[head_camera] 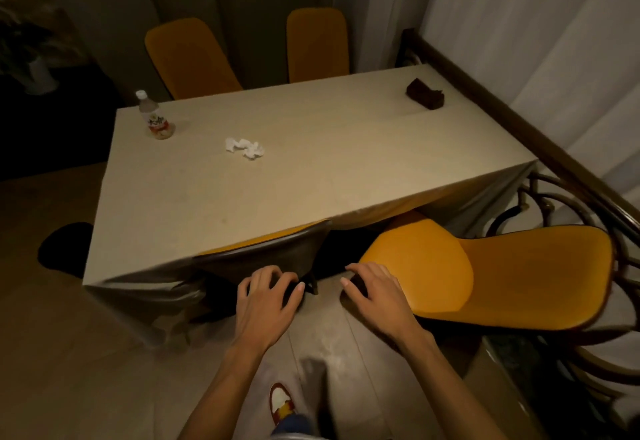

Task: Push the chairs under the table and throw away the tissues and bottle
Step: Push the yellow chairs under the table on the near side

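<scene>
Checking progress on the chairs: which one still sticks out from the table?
The near right chair, seat fully exposed beside the right hand; the other three are tucked in.

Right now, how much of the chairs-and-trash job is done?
Done: the near left chair looks pushed in, its back against the table edge. In hand: nothing is gripped; the left hand hovers behind that chair, and the right hand reaches toward the near right chair, which sits pulled out. Left: that chair, the tissues and the bottle.

Open tabletop (311, 169) surrounds the tissues (244, 148); the bottle (156, 117) stands apart at the corner.
</scene>
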The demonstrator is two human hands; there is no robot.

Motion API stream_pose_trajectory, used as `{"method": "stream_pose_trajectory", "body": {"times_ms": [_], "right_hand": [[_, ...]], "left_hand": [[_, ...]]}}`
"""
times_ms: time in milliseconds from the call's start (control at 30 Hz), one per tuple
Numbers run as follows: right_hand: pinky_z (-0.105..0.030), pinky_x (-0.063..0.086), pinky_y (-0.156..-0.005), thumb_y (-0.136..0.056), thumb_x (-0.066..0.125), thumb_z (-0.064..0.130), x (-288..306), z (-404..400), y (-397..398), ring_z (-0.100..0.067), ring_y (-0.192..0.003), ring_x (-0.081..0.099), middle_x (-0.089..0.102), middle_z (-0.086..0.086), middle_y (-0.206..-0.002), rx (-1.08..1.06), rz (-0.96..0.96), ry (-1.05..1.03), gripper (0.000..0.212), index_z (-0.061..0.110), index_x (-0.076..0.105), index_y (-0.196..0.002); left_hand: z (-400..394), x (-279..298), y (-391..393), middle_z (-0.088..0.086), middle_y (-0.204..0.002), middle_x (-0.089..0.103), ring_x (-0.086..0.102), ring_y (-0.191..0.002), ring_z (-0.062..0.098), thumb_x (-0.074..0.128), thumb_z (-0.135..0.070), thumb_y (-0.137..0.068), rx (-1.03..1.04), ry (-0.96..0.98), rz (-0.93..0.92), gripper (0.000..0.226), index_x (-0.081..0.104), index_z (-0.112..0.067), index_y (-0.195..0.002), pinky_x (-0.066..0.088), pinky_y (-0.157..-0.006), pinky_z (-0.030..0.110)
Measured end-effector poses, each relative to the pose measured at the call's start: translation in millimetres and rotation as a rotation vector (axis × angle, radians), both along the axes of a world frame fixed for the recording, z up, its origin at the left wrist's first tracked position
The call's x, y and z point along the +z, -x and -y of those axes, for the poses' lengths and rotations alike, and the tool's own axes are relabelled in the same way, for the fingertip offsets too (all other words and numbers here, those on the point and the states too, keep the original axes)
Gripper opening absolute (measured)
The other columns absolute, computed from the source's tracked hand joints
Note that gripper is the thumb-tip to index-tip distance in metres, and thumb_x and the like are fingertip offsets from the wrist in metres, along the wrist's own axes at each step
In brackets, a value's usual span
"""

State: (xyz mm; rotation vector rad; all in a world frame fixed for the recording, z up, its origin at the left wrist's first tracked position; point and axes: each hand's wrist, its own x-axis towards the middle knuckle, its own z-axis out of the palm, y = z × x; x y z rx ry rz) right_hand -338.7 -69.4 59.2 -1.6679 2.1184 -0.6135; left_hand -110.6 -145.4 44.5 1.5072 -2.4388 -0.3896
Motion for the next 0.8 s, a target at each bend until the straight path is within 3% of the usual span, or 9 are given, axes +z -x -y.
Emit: {"method": "stream_pose_trajectory", "body": {"times_ms": [167,433,800], "right_hand": [[-0.031,0.040,-0.101,-0.097,0.035,0.062,6.0,-59.2,48.2,-0.005,-0.120,0.045,0.056,0.014,-0.128,-0.008,0.033,0.031,0.049,0.033,0.054,-0.131],[-0.025,0.036,-0.098,-0.100,0.040,0.057,5.5,-168.6,145.7,0.003,-0.117,0.042,0.056,0.018,-0.127,-0.044,0.045,0.053,0.039,0.034,0.056,-0.128],[-0.035,0.040,-0.102,-0.101,0.030,0.060,13.1,-262.2,253.3,-0.002,-0.119,0.046,0.058,0.016,-0.127,-0.249,0.095,0.110,0.046,0.033,0.057,-0.127]], "left_hand": [[-49.3,6.9,51.1,-0.009,-0.120,0.048,0.041,-0.121,0.010,0.024,-0.061,-0.094,-0.042,0.003,-0.026,0.046,0.059,-0.039,-0.115,0.027,-0.104,0.038],[-143.2,5.3,154.6,-0.004,-0.119,0.050,0.043,-0.121,0.014,0.024,-0.063,-0.093,-0.087,-0.040,-0.082,0.052,0.058,-0.029,-0.113,0.031,-0.106,0.040],[-203.8,15.7,268.9,-0.008,-0.109,0.047,0.045,-0.112,0.012,0.031,-0.061,-0.095,-0.234,0.035,-0.055,0.038,0.058,-0.036,-0.105,0.030,-0.096,0.036]]}}
